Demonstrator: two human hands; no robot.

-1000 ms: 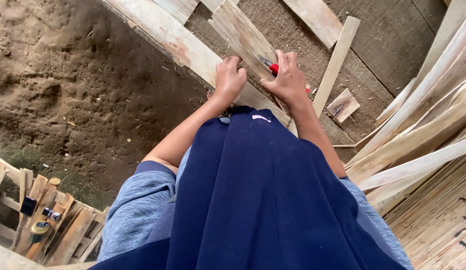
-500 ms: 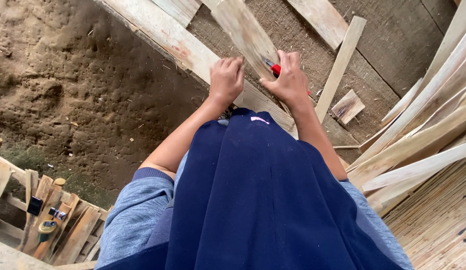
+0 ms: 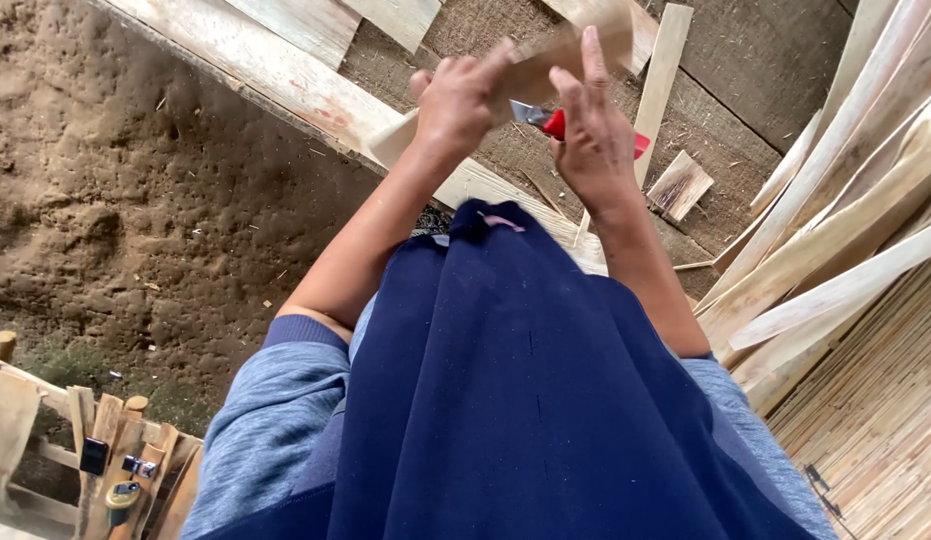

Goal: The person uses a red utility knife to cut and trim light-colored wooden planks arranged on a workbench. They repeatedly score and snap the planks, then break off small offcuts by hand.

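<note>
A pale flat strip of split wood (image 3: 546,62) is gripped by the left hand (image 3: 458,100), fingers curled closed around its lower part, and is held up in the air above the long weathered plank (image 3: 286,75) lying on the brown dirt floor (image 3: 116,200). A red-handled knife with a short metal blade (image 3: 556,122) is held in the right hand (image 3: 589,140), whose fingers are stretched up against the strip, blade tip just beside the left hand. A small wooden offcut (image 3: 679,185) is seen on the ground near the right wrist, and a stack of pale split slats (image 3: 846,240) is at the right
</note>
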